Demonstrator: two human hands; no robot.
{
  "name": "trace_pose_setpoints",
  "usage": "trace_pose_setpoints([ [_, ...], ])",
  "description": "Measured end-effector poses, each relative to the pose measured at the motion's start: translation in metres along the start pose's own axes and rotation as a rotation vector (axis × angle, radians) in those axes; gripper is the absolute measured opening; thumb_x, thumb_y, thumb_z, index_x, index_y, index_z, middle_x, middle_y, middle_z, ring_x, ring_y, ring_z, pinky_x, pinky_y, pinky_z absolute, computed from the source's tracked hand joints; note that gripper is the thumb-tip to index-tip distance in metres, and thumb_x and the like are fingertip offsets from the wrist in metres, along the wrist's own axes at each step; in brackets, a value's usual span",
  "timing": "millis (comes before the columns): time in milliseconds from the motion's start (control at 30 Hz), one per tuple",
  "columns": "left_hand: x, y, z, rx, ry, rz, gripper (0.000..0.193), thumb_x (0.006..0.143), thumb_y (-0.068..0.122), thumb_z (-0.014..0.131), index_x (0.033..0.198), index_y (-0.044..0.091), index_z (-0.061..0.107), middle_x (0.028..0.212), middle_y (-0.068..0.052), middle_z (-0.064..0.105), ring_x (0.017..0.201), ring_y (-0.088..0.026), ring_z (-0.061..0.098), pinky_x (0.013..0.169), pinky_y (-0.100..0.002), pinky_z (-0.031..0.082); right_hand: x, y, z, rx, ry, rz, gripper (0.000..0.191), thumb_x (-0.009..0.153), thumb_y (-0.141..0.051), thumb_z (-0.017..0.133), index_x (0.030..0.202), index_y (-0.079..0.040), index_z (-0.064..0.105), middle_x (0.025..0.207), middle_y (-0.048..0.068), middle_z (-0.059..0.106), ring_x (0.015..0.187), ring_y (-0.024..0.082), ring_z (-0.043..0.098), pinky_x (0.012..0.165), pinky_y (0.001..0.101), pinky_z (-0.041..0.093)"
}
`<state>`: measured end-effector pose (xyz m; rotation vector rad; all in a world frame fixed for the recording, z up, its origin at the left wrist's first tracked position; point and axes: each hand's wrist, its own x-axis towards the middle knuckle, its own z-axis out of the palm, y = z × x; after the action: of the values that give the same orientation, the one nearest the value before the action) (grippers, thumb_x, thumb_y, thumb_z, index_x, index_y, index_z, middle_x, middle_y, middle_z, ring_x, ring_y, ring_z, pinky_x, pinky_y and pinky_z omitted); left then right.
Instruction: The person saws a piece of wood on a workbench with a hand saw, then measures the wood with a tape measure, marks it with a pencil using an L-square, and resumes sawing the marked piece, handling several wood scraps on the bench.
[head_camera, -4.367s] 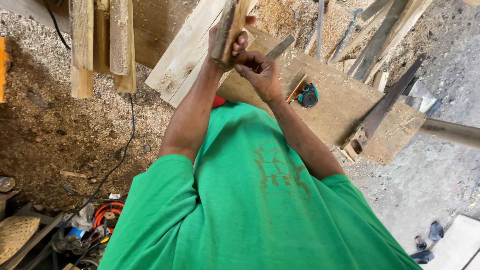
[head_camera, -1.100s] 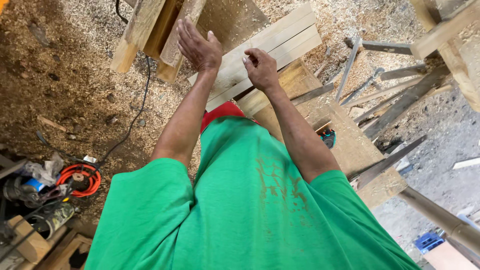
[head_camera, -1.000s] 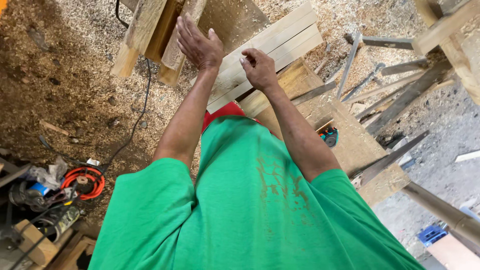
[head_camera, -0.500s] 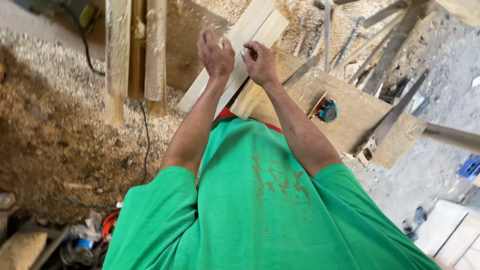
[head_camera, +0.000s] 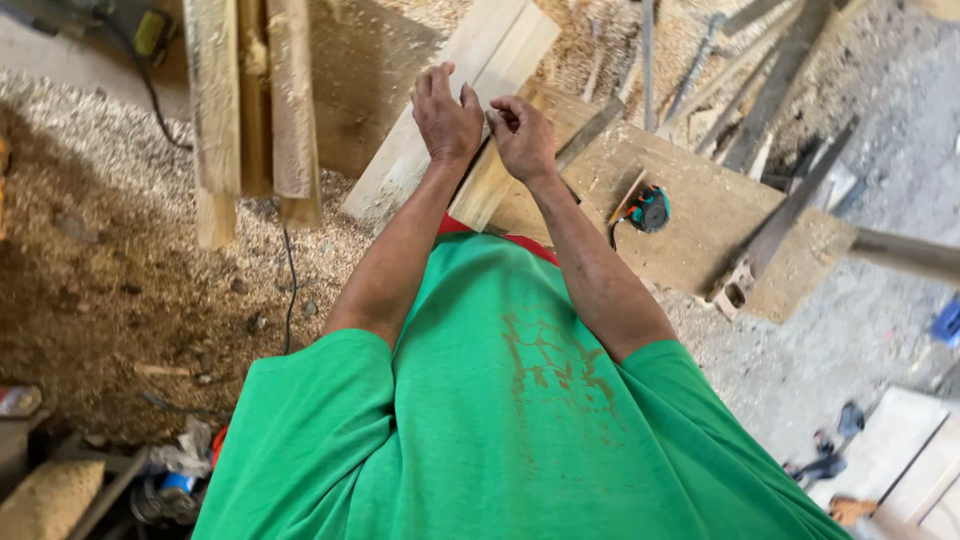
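A green shirt is seen nearest. Two hands are raised beyond it: the left hand, fingers loosely spread, and the right hand, curled, over two pale planks. Any grip cannot be told.

no packages, labels, signs or screens show clearly; small items at the lower left are too blurred to tell.

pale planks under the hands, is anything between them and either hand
Nothing visible does. The left hand and right hand are raised side by side right over the pale planks, with no tool or object between. Whether the hands touch the wood cannot be told. The tape measure lies off to the right on the board.
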<state>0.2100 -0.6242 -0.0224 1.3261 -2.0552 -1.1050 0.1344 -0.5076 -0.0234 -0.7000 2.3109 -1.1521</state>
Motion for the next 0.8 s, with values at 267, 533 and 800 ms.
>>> trace_pose_setpoints([
  [267, 0.025, -0.045, -0.089, 0.191, 0.305, -0.123, 0.053, 0.09, 0.02, 0.074, 0.137, 0.006, 0.054, 0.143, -0.017, 0.051, 0.135, -0.036, 0.047, 0.12, -0.054, 0.034, 0.003, -0.049, 0.057, 0.016, -0.232, -0.106, 0.021, 0.095, -0.017, 0.075, 0.111, -0.005, 0.074, 0.088, 0.003, 0.076, 0.077, 0.009, 0.068, 0.074, 0.0268, 0.058],
  [533, 0.052, -0.141, -0.217, 0.525, 0.352, -0.481, 0.092, 0.08, 0.022, 0.078, 0.155, 0.002, 0.028, 0.159, -0.025, 0.025, 0.148, -0.04, 0.025, 0.119, -0.065, 0.017, -0.01, -0.09, 0.137, 0.041, -0.416, -0.199, 0.024, 0.095, -0.02, 0.076, 0.112, -0.005, 0.075, 0.092, 0.005, 0.077, 0.08, 0.01, 0.07, 0.076, 0.0271, 0.058],
  [800, 0.056, -0.17, -0.245, 0.631, 0.163, -0.277, 0.111, 0.06, 0.034, 0.096, 0.143, -0.001, 0.031, 0.144, -0.037, 0.035, 0.134, -0.053, 0.04, 0.109, -0.07, 0.036, -0.01, -0.084, 0.168, 0.081, -0.471, -0.099, 0.029, 0.094, -0.025, 0.076, 0.116, -0.005, 0.073, 0.09, 0.003, 0.074, 0.08, 0.01, 0.068, 0.073, 0.028, 0.058],
])
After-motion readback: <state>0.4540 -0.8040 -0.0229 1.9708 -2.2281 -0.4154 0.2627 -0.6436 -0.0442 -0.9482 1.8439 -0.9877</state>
